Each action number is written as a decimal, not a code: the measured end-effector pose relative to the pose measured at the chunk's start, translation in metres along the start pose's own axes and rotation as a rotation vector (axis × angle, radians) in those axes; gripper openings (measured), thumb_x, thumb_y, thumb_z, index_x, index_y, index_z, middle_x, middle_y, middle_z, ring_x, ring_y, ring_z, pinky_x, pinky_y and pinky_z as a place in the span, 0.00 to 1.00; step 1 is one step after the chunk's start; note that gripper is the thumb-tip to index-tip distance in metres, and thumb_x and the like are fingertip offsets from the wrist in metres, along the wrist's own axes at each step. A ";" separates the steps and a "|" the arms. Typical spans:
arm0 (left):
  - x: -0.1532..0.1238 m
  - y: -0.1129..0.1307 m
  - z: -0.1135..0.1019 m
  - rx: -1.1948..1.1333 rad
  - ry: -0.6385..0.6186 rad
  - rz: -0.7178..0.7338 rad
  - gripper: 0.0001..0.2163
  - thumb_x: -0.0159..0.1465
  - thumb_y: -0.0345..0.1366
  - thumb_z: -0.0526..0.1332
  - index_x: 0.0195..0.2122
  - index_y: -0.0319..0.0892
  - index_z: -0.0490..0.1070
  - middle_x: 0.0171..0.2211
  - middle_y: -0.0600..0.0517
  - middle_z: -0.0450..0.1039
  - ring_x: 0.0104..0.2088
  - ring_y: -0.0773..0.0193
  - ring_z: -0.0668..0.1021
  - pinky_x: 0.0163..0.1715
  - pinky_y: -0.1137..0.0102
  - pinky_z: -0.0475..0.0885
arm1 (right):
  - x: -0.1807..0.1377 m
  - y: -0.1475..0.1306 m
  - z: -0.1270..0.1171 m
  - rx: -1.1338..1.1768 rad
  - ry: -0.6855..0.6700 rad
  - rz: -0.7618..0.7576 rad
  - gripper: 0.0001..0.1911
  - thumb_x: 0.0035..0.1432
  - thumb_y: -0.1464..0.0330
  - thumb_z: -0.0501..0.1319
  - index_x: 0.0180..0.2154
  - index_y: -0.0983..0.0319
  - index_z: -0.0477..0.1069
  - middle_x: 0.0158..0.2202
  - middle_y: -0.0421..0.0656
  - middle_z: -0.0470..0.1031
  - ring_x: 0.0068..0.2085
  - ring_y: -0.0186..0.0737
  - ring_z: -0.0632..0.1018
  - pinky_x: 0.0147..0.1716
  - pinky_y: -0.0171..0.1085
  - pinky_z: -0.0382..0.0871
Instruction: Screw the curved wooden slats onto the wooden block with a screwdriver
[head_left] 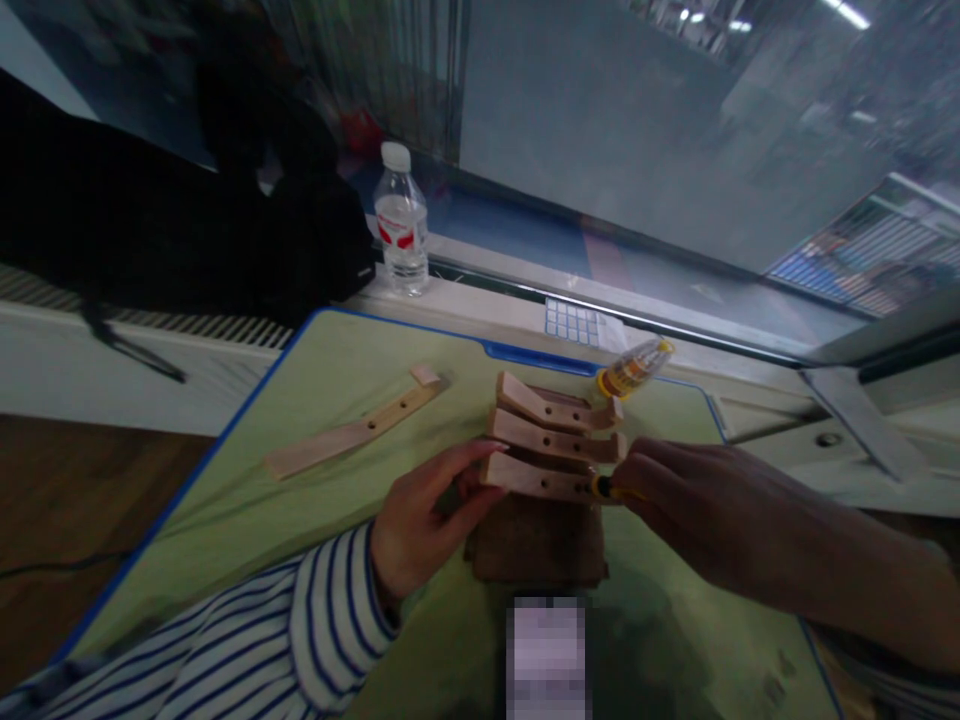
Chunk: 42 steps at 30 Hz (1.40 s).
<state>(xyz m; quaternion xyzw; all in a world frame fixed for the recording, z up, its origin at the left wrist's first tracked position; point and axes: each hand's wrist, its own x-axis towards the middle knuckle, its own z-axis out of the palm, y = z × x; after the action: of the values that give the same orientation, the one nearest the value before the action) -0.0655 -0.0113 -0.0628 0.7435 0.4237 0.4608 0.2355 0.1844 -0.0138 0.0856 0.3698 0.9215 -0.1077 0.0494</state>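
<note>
Three curved wooden pieces with drilled holes lie side by side across a dark brown block: a far piece, a middle piece and a near piece. My left hand is closed on the left end of the near piece, thumb and fingers on either side. Closed around a small yellow-and-black tool, my right hand holds its tip at the right hole of that piece. The fingers hide most of the tool, so its exact kind does not show.
Another wooden strip with two holes lies on the left of the blue-edged table. A clear bottle with yellow ends lies beyond the pieces. On the sill stand a water bottle and a black bag. A blurred phone-like object is nearest me.
</note>
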 end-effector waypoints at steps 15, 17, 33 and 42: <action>-0.001 0.002 -0.001 -0.023 -0.004 -0.005 0.14 0.62 0.35 0.61 0.48 0.40 0.68 0.33 0.51 0.77 0.31 0.68 0.78 0.31 0.75 0.74 | -0.004 0.000 0.008 -0.065 0.010 0.072 0.04 0.65 0.71 0.49 0.36 0.59 0.59 0.24 0.36 0.66 0.21 0.32 0.65 0.20 0.37 0.46; -0.001 0.002 -0.001 -0.027 -0.004 -0.008 0.14 0.62 0.36 0.61 0.49 0.40 0.68 0.33 0.52 0.77 0.31 0.68 0.78 0.31 0.75 0.74 | -0.003 0.000 0.008 -0.058 0.013 0.078 0.05 0.65 0.70 0.49 0.35 0.58 0.58 0.22 0.34 0.63 0.20 0.31 0.63 0.20 0.37 0.45; 0.000 -0.003 0.002 0.044 -0.006 -0.022 0.15 0.62 0.37 0.61 0.50 0.41 0.68 0.34 0.51 0.77 0.32 0.66 0.79 0.32 0.74 0.75 | 0.004 -0.001 0.010 -0.052 0.027 0.197 0.07 0.66 0.66 0.48 0.38 0.60 0.62 0.22 0.37 0.70 0.20 0.32 0.68 0.21 0.37 0.45; 0.018 0.037 -0.018 0.235 0.074 0.254 0.12 0.60 0.30 0.62 0.46 0.42 0.69 0.41 0.48 0.74 0.34 0.67 0.77 0.36 0.71 0.74 | 0.011 0.000 0.014 -0.186 0.093 0.179 0.13 0.65 0.66 0.47 0.47 0.66 0.61 0.28 0.46 0.76 0.24 0.38 0.74 0.22 0.38 0.47</action>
<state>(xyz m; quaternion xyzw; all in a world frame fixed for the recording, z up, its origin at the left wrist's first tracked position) -0.0624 -0.0161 -0.0185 0.7960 0.3855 0.4612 0.0713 0.1766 -0.0095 0.0704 0.4487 0.8923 0.0003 0.0500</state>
